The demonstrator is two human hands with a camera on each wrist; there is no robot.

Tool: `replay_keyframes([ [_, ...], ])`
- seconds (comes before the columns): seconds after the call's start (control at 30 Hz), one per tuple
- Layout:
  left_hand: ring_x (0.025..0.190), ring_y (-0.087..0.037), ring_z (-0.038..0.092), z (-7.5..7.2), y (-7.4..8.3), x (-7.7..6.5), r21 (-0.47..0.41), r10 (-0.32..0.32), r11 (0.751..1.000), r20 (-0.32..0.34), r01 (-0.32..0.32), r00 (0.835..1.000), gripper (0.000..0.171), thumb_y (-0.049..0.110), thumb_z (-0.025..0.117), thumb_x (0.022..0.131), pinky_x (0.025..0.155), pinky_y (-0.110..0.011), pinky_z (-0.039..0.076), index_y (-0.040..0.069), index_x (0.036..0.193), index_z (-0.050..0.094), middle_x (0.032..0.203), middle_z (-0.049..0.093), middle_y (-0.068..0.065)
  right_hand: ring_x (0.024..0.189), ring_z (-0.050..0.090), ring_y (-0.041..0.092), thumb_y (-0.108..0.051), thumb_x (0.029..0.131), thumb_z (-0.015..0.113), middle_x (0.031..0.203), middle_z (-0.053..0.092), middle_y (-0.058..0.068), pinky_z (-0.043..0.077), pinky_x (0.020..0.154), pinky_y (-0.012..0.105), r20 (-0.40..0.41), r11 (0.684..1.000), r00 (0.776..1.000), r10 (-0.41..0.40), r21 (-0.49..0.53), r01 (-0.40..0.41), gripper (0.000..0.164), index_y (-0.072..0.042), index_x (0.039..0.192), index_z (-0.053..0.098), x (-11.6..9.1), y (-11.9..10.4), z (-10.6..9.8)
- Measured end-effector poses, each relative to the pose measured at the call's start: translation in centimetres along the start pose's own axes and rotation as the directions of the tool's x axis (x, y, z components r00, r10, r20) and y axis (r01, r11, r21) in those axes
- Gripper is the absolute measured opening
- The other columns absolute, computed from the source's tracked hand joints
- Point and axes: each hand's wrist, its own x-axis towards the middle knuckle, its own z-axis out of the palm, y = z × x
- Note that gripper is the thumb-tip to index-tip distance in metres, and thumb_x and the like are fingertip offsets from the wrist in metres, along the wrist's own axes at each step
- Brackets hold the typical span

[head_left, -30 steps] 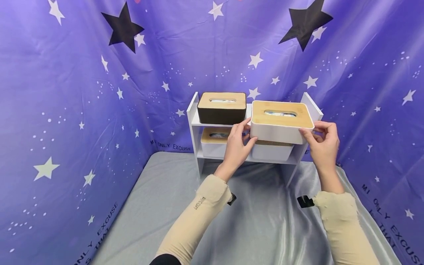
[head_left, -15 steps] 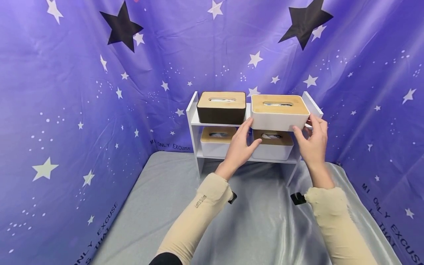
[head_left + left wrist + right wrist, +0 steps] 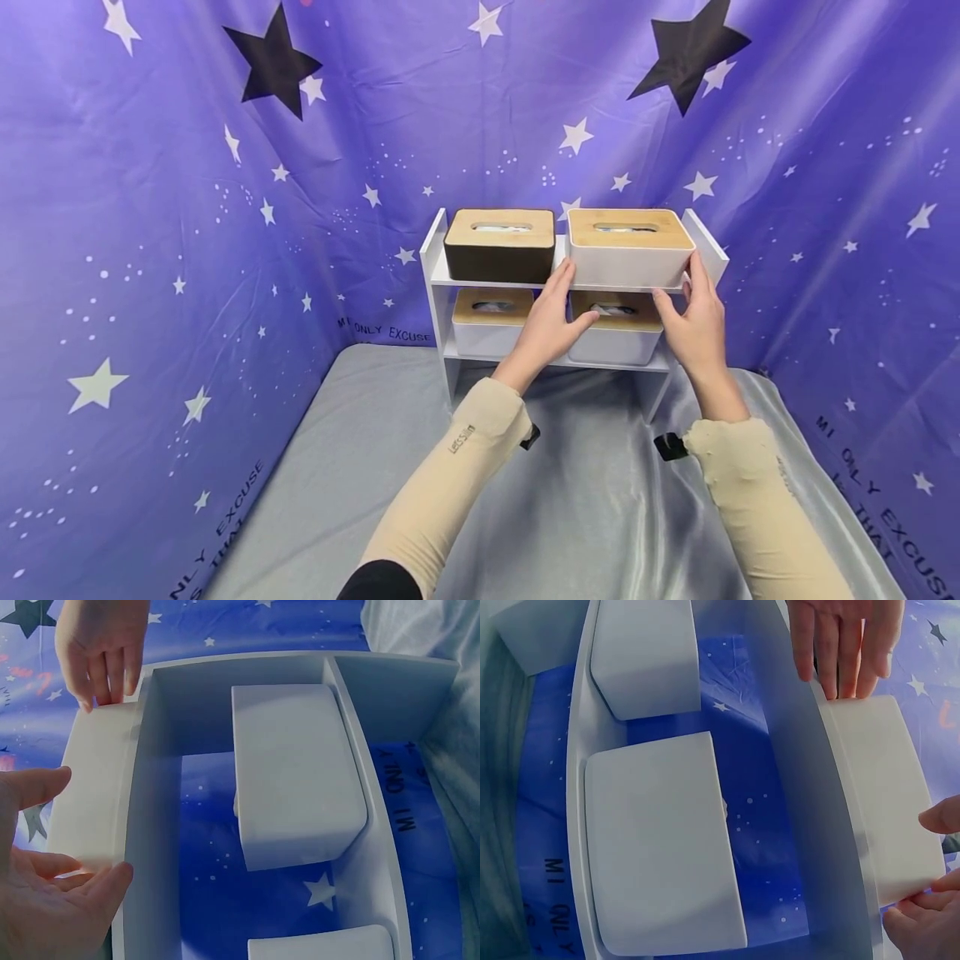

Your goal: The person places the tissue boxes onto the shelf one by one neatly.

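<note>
Head view: wooden lid (image 3: pixel 628 227) | wrists: white box (image 3: pixel 94 787) underside | both hands (image 3: pixel 551 325) flat-fingered, touching box ends

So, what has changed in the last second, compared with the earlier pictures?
The white tissue box moved back and down: it was held in the air before the shelf, and now it sits on the top level beside the black box. The left hand and right hand loosened; their straight fingers now only touch its ends. The black box and both lower boxes stayed.
</note>
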Motion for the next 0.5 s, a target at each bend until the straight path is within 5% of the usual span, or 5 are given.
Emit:
replay_keyframes([
  [0.23, 0.153, -0.023, 0.026, -0.5, -0.7, -1.2, -0.080, 0.078, 0.994, 0.001, -0.078, 0.997, 0.079, 0.022, 0.067, 0.096, 0.118, -0.032, 0.040, 0.009, 0.160, 0.021, 0.168, 0.016, -0.009, 0.151, 0.029, 0.031, -0.007, 0.094, 0.063, 0.163, 0.028, 0.019, 0.029, 0.124, 0.044, 0.079, 1.000, 0.997, 0.009, -0.005, -0.008, 0.078, -0.005, 0.159, 0.020, -1.2, 0.1, -0.8],
  [0.33, 0.151, -0.024, 0.030, -1.5, -1.5, -2.6, -0.104, 0.125, 0.987, 0.000, -0.124, 0.992, 0.077, 0.019, 0.068, 0.095, 0.115, -0.032, 0.043, 0.007, 0.158, 0.025, 0.167, 0.020, -0.010, 0.150, 0.032, 0.031, -0.005, 0.093, 0.065, 0.161, 0.031, 0.020, 0.031, 0.123, 0.029, 0.085, 1.000, 0.996, -0.024, -0.018, 0.026, 0.079, -0.004, 0.158, 0.022, -2.8, 0.6, -1.9],
  [0.43, 0.150, -0.025, 0.032, -3.2, -2.7, -4.3, -0.016, 0.167, 0.986, -0.038, -0.168, 0.985, 0.075, 0.019, 0.070, 0.093, 0.120, -0.037, 0.038, 0.006, 0.156, 0.031, 0.165, 0.026, -0.010, 0.145, 0.038, 0.031, -0.003, 0.091, 0.068, 0.157, 0.039, 0.021, 0.032, 0.118, 0.014, 0.107, 0.992, 0.990, -0.090, -0.074, 0.098, 0.076, -0.006, 0.157, 0.029, -4.3, 1.9, -3.3],
  [0.5, 0.150, -0.026, 0.032, -4.6, -4.1, -5.5, 0.098, 0.195, 0.978, -0.093, -0.186, 0.976, 0.073, 0.021, 0.071, 0.092, 0.123, -0.040, 0.033, 0.007, 0.155, 0.034, 0.164, 0.030, -0.009, 0.143, 0.040, 0.035, -0.006, 0.091, 0.069, 0.155, 0.042, 0.022, 0.038, 0.119, 0.026, 0.151, 0.979, 0.981, -0.122, -0.141, 0.144, 0.074, -0.009, 0.156, 0.033, -5.1, 2.9, -4.4],
])
